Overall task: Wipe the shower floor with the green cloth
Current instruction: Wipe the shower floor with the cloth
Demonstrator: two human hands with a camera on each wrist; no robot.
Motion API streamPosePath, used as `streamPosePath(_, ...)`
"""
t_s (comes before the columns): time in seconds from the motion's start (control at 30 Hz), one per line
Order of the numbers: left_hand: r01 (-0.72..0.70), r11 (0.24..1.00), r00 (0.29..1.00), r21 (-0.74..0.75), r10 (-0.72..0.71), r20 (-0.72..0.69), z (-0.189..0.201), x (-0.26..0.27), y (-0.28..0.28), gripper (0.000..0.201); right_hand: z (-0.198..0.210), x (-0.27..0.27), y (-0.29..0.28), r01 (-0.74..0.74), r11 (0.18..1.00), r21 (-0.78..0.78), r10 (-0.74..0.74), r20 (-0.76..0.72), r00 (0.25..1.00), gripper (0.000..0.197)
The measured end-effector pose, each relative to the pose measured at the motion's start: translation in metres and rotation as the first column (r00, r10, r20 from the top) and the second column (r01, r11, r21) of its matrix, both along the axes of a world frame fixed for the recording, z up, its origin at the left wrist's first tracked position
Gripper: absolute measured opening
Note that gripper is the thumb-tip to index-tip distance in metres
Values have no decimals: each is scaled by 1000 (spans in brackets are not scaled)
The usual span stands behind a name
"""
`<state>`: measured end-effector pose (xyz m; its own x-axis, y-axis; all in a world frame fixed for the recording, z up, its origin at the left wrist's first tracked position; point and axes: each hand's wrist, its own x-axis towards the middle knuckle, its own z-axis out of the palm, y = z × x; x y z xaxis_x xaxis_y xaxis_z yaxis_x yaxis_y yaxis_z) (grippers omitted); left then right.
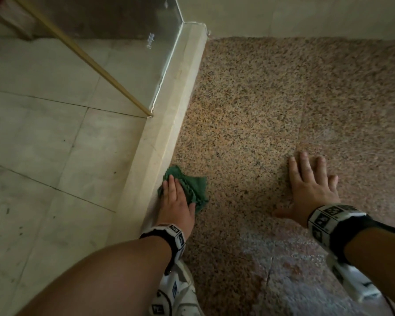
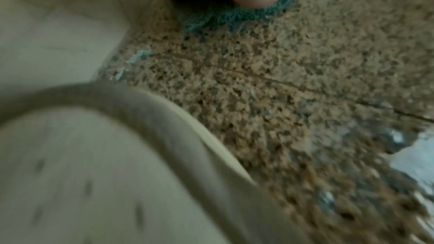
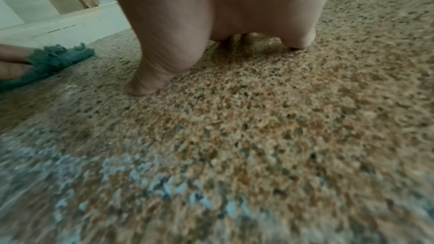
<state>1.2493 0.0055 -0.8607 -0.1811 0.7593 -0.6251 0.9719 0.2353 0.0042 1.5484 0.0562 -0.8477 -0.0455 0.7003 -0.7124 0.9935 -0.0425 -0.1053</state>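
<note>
The crumpled green cloth (image 1: 189, 188) lies on the speckled brown shower floor (image 1: 249, 115), right against the pale stone curb (image 1: 169, 124). My left hand (image 1: 175, 197) presses down on the cloth with straight fingers, and the cloth sticks out beyond the fingertips and to the right. In the left wrist view the cloth (image 2: 225, 16) shows under the heel of the hand. My right hand (image 1: 310, 185) lies flat on the bare floor, fingers spread, well right of the cloth. From the right wrist, the cloth (image 3: 54, 60) is at far left.
A glass panel (image 1: 132, 42) with a gold frame bar (image 1: 82, 55) stands on the curb. Pale tiles (image 1: 43, 133) lie left of the curb. A wet shiny patch (image 1: 283, 258) covers the near floor. My white shoe (image 1: 176, 293) sits under the left arm.
</note>
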Motion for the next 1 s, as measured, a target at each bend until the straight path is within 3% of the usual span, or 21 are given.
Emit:
streamPosePath(0.23, 207, 973, 974, 102, -215, 74, -7, 4, 86, 79, 0, 1, 0, 13, 1000, -28, -13, -1, 1000, 146)
streamPosePath(0.5, 103, 982, 993, 158, -112, 47, -11, 53, 148, 77, -2, 1, 1, 13, 1000, -19, -13, -7, 1000, 148)
streamPosePath(0.67, 243, 960, 961, 140, -258, 96, -7, 46, 86, 78, -2, 1, 0, 7, 1000, -24, -7, -1, 1000, 148)
streamPosePath(0.8, 240, 971, 970, 5, -240, 31, -3, 33, 11, 76, -1, 1, 2, 2, 1000, -23, -2, -2, 1000, 148)
streamPosePath(1.0, 205, 979, 975, -4, -204, 87, -5, 24, 5, 76, -1, 1, 2, -2, 1000, -20, 2, -5, 1000, 145)
